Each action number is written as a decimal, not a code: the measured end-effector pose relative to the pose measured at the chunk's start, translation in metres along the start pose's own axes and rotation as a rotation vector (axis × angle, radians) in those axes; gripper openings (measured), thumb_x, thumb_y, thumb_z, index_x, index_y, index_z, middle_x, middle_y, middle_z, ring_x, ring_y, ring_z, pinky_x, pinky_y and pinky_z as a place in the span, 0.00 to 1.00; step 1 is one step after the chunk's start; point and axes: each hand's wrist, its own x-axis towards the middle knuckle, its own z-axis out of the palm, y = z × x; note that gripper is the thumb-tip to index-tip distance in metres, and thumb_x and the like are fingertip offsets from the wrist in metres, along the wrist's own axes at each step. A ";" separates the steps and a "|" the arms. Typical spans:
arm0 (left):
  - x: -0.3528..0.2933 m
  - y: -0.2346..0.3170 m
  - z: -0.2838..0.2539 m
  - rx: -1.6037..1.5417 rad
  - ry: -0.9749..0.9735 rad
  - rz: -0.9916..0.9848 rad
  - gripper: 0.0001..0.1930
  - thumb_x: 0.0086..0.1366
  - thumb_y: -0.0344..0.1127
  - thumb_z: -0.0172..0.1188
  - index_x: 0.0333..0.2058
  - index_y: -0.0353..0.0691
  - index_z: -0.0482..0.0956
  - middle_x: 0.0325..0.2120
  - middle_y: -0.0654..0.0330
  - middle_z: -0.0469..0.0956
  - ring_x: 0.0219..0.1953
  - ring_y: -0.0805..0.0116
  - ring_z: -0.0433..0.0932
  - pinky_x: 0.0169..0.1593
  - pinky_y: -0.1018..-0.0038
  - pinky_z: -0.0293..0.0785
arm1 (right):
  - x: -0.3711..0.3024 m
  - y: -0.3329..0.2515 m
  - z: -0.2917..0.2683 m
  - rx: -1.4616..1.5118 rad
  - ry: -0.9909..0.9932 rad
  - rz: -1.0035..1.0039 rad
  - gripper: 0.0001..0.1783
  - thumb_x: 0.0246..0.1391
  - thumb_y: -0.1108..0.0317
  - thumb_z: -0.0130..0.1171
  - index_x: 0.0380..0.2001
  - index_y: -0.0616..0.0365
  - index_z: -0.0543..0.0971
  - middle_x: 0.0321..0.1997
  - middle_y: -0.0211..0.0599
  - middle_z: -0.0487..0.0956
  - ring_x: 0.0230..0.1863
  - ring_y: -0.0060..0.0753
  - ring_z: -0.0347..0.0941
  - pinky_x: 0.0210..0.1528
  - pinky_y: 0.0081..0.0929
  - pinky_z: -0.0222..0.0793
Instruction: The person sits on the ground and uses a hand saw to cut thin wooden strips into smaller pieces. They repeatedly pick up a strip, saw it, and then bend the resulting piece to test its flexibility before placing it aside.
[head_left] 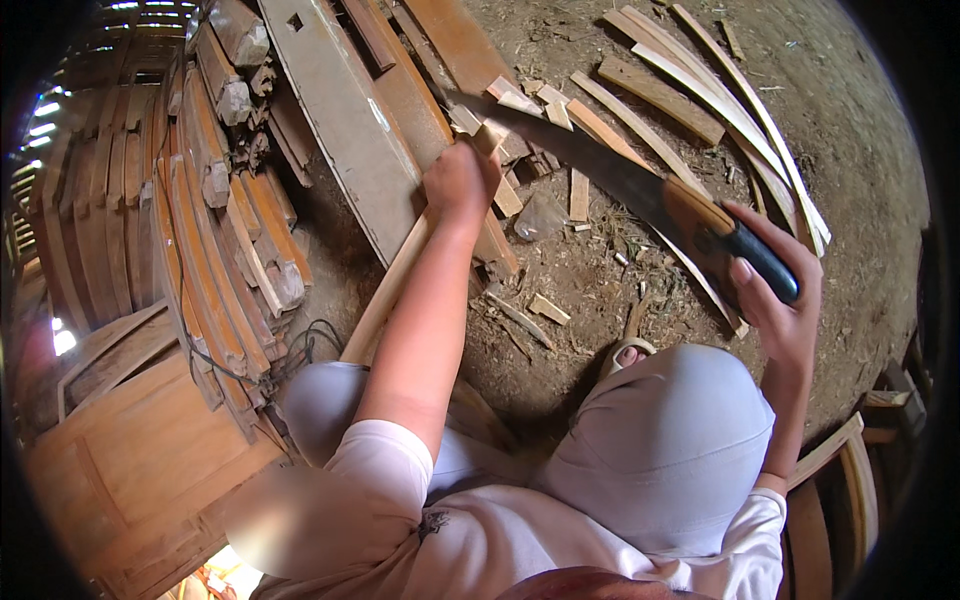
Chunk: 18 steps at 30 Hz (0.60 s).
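Observation:
My left hand (462, 182) is closed around a long pale wooden strip (388, 292), which runs from near my left knee up past my fist. The strip's far end (490, 138) pokes out just beyond my knuckles. In my right hand (788, 300) I hold a handsaw (590, 155) by its wood-and-black handle. Its dark blade slants up and to the left, with the tip just beyond the strip's end. From this view I cannot tell whether the blade touches the strip. Under the strip and my left hand lie boards (412, 118).
Stacked timber (200, 250) and a panelled wooden piece (140, 450) stand at the left, with a black cable (215, 365) beside them. Thin curved strips (735, 105) and offcuts (548, 308) lie on the dirt floor. Wooden frames (850, 470) stand at the lower right.

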 end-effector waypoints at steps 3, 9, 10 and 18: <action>-0.003 0.003 0.007 0.155 -0.034 0.083 0.19 0.59 0.52 0.72 0.35 0.43 0.81 0.28 0.53 0.87 0.32 0.55 0.89 0.36 0.62 0.86 | 0.021 -0.011 0.023 0.034 -0.015 -0.076 0.29 0.56 0.61 0.69 0.60 0.59 0.81 0.39 0.36 0.85 0.30 0.20 0.75 0.32 0.18 0.67; -0.010 0.003 0.016 0.197 -0.011 0.162 0.22 0.59 0.56 0.71 0.36 0.43 0.80 0.28 0.58 0.86 0.31 0.59 0.89 0.35 0.65 0.85 | 0.098 0.013 0.123 0.066 -0.031 -0.354 0.28 0.57 0.71 0.66 0.62 0.56 0.79 0.48 0.44 0.87 0.46 0.29 0.83 0.49 0.28 0.77; -0.009 0.001 0.013 0.207 -0.022 0.152 0.22 0.59 0.56 0.71 0.37 0.43 0.80 0.28 0.58 0.86 0.31 0.59 0.89 0.35 0.65 0.85 | 0.107 0.013 0.133 0.082 -0.043 -0.333 0.27 0.56 0.72 0.65 0.61 0.57 0.79 0.47 0.44 0.87 0.46 0.29 0.83 0.49 0.28 0.77; -0.007 0.001 0.002 -0.002 -0.097 0.096 0.19 0.62 0.50 0.67 0.39 0.40 0.81 0.31 0.50 0.87 0.36 0.49 0.88 0.39 0.57 0.85 | 0.128 0.037 0.172 0.090 -0.034 -0.319 0.28 0.54 0.71 0.63 0.60 0.58 0.80 0.43 0.44 0.86 0.40 0.24 0.81 0.44 0.27 0.77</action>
